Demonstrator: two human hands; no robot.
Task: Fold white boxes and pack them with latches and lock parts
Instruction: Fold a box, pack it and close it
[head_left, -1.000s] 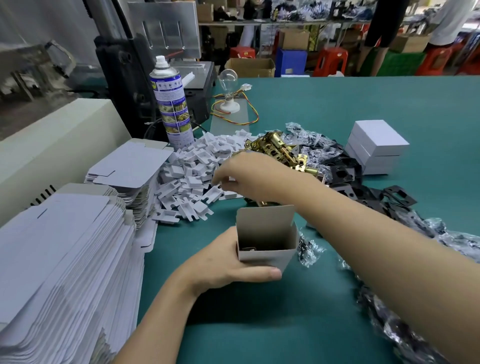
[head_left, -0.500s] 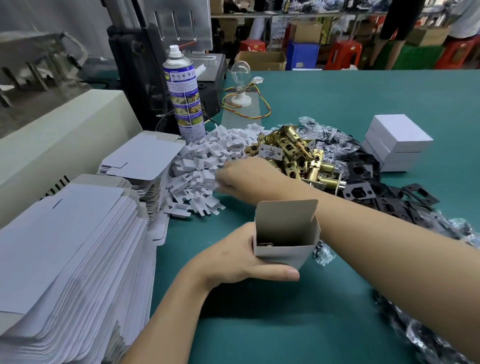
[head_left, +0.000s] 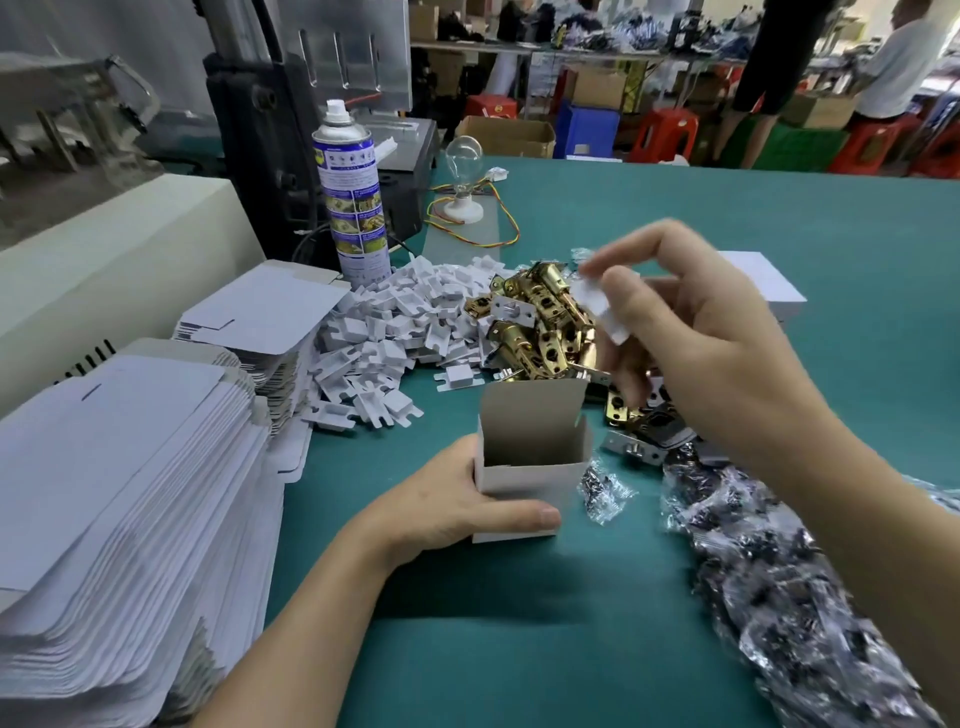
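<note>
An open white box (head_left: 530, 467) stands upright on the green table, its top flap raised. My left hand (head_left: 447, 512) grips it from the left, thumb across its front. Above and to the right of the box, my right hand (head_left: 691, 332) pinches a small white cardboard insert (head_left: 597, 304) between thumb and fingers. A heap of the same white inserts (head_left: 395, 332) lies behind the box. Brass latches (head_left: 540, 322) are piled next to the heap. Dark metal plates (head_left: 654, 431) lie under my right hand.
Stacks of flat white box blanks (head_left: 119, 499) fill the left side. A spray can (head_left: 353, 197) and a light bulb (head_left: 465, 182) stand at the back. Finished white boxes (head_left: 769, 286) sit behind my right hand. Small plastic bags of screws (head_left: 779, 582) trail along the right.
My right hand has lifted off the heap of white inserts and swung right, now holding one insert in the air above the box. My left hand still holds the box.
</note>
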